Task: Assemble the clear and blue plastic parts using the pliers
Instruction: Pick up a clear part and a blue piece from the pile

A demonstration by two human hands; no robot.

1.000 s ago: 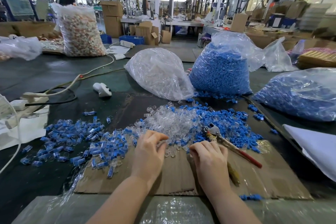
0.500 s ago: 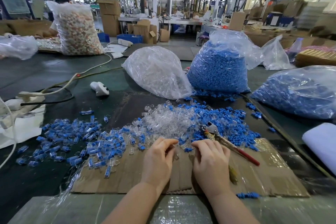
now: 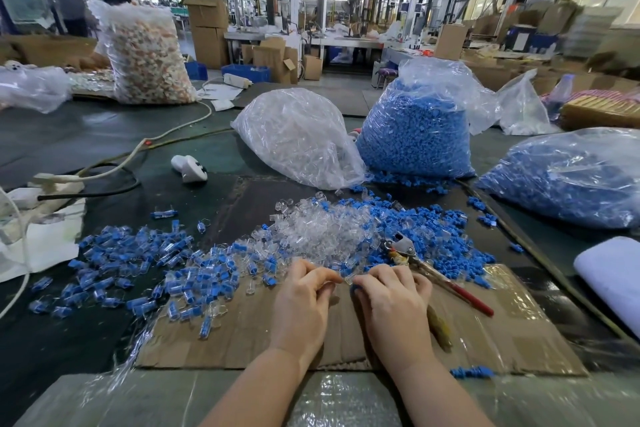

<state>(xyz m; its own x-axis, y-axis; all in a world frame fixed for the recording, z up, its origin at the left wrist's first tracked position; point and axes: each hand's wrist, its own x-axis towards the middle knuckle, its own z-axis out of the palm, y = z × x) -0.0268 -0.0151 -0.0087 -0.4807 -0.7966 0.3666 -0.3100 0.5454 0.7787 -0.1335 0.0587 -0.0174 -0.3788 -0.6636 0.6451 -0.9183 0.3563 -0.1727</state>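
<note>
Both hands meet over the cardboard sheet (image 3: 242, 333) at about six o'clock on the bench. The left hand (image 3: 304, 302) and the right hand (image 3: 393, 305) have their fingers curled, tips touching, pinching a small clear part (image 3: 347, 279) between them; whether a blue piece is in there too, I cannot tell. The pliers (image 3: 433, 270) lie on the cardboard just beside the right hand, at roughly two o'clock from it, red handle pointing away to four o'clock, nobody holding them. A loose heap of clear parts (image 3: 329, 229) sits at twelve o'clock from the hands, with loose blue parts (image 3: 433, 225) spreading to one o'clock. Finished clear-and-blue pieces (image 3: 138, 263) are scattered out to nine o'clock. Further back stand a bag of clear parts (image 3: 298, 139) and a bag of blue parts (image 3: 415, 135)
</note>
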